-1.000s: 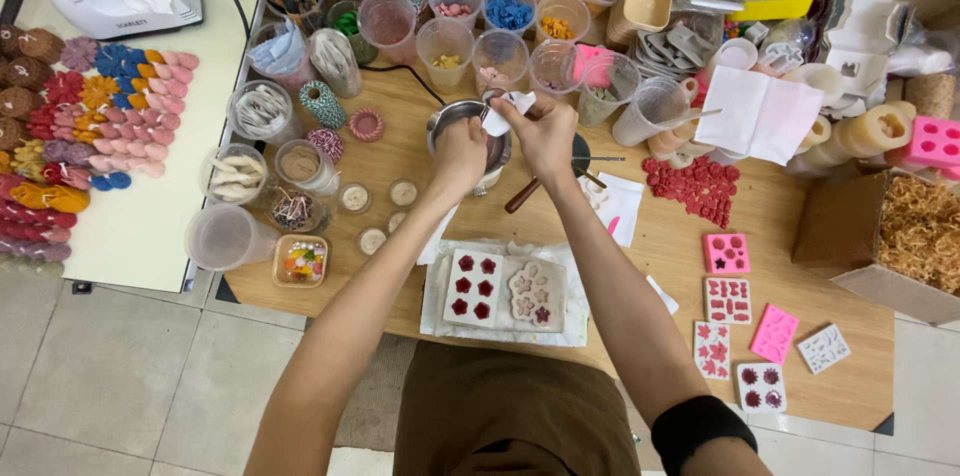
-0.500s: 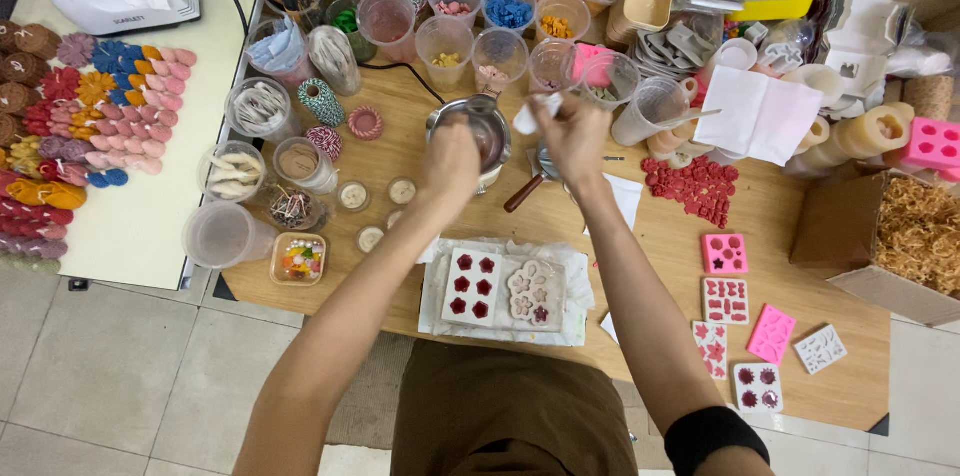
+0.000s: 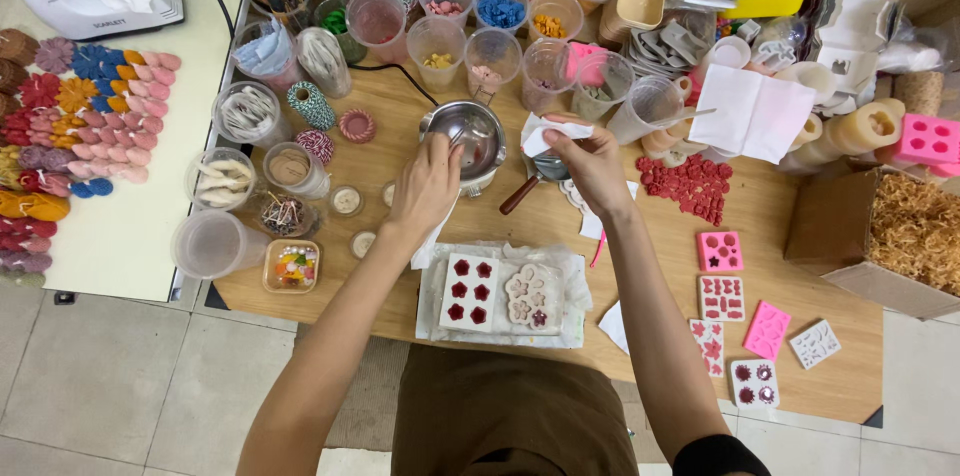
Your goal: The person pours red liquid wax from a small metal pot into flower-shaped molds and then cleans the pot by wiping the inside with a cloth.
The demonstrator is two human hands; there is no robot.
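Observation:
My left hand (image 3: 428, 186) rests against the near rim of a small metal bowl (image 3: 470, 132) on the wooden table (image 3: 650, 236), fingers loosely apart. Just right of the bowl, my right hand (image 3: 592, 168) pinches a crumpled white tissue (image 3: 548, 132). A small ladle with a brown handle (image 3: 524, 192) lies under that hand. Closer to me, two white moulds with dark red flower shapes (image 3: 500, 296) sit on white paper.
Several clear plastic cups with coloured bits (image 3: 500, 16) line the back. Pink and white moulds (image 3: 745, 316) lie at right beside red wax pieces (image 3: 690, 184) and a cardboard box of straw (image 3: 900, 236). Coloured flower shapes (image 3: 80, 126) cover a white board at left.
My right hand drew the tissue out of the bowl and moved right and nearer. My left hand slid down off the bowl toward me. The view shifted slightly.

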